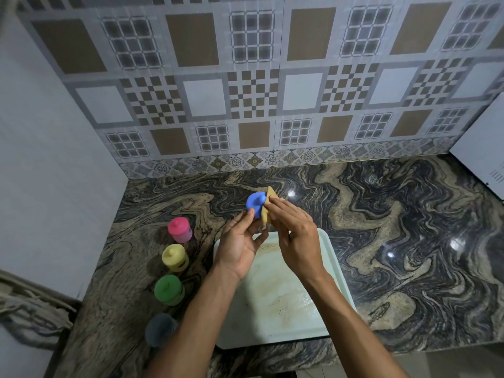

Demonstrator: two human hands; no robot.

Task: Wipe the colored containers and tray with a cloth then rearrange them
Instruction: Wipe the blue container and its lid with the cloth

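My left hand [240, 241] holds a blue container [255, 201] up above the far end of the pale tray [275, 317]. Against the container's right side my right hand [294, 230] presses a yellow cloth [268, 205]. The tray lies on the marbled counter and shows brownish stains on its surface. To the left of the tray, a pink container [180, 230], a yellow container [175, 257], a green container [168, 290] and a dark grey container [159, 330] stand in a line running from far to near.
The patterned tile wall rises behind the counter. A white appliance [485, 148] sits at the far right. A plain white wall [54, 159] borders the left, with crumpled fabric [30, 309] below it at the counter's left end.
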